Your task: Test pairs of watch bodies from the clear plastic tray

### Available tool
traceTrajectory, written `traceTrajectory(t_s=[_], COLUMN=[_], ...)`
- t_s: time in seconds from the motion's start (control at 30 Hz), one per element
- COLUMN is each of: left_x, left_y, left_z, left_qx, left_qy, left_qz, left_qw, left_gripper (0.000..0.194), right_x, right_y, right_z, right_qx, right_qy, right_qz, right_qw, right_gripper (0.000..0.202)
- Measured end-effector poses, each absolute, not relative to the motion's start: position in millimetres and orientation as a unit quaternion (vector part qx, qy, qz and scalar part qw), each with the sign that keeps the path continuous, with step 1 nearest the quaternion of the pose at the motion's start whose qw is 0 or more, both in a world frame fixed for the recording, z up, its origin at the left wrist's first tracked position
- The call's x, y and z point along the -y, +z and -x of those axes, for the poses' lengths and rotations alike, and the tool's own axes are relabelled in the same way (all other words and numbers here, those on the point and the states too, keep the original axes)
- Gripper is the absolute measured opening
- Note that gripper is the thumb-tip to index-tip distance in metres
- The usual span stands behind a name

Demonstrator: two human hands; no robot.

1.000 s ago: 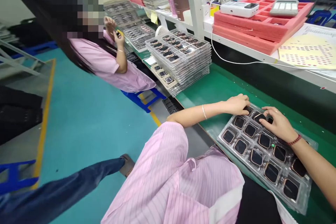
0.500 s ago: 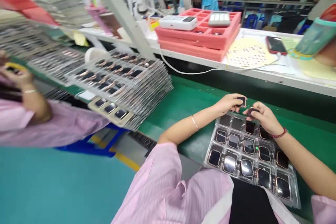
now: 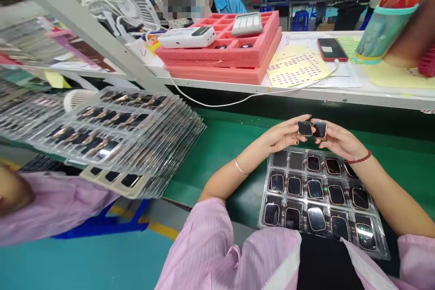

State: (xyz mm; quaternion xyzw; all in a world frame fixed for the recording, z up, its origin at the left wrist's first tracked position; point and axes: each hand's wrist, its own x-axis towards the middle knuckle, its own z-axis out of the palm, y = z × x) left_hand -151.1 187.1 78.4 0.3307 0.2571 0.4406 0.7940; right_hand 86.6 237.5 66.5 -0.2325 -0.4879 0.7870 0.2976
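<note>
My left hand (image 3: 284, 133) is closed on a smartwatch case (image 3: 305, 128) with a dark square screen. Another smartwatch case (image 3: 320, 129), rimmed in gold, is held in my right hand (image 3: 344, 141), fingers closed at its side. The two cases are side by side, screens facing me; whether their edges touch I cannot tell. Below my hands lies a clear plastic tray (image 3: 305, 196) with rows of similar watch cases in its pockets. Two pockets at its far left corner hold no case. My right forearm covers part of the tray's right side.
On the left stands a tall stack of clear trays (image 3: 170, 145) full of watch cases. The shelf ahead bears red foam trays (image 3: 217, 69), a white device (image 3: 186, 37), a phone (image 3: 332, 50) and a teal cup (image 3: 385, 31). A co-worker's pink sleeve (image 3: 68, 199) shows at left.
My view has shifted a little. Both watch cases have been turned so their screens face me, and they are closer together. The co-worker's hand at left has gone out of view.
</note>
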Motion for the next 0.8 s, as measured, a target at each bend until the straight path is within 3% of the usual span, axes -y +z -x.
traceTrajectory(t_s=[0.17, 0.47, 0.8], left_x=[-186, -174, -158], left_y=[78, 94, 122], left_z=[148, 136, 139], left_qx=[-0.250, -0.294, -0.258], left_qy=[0.456, 0.504, 0.586], left_qz=[-0.285, -0.204, -0.094], left_qw=[0.805, 0.786, 0.762], left_gripper=[0.031, 0.035, 0.041], right_x=[-237, -228, -229], right_y=[62, 68, 63], right_z=[-87, -91, -93], right_qx=[0.497, 0.537, 0.548], right_qy=[0.779, 0.734, 0.746], right_qz=[0.248, 0.269, 0.267], right_qw=[0.292, 0.316, 0.268], right_gripper=[0.044, 0.044, 0.044])
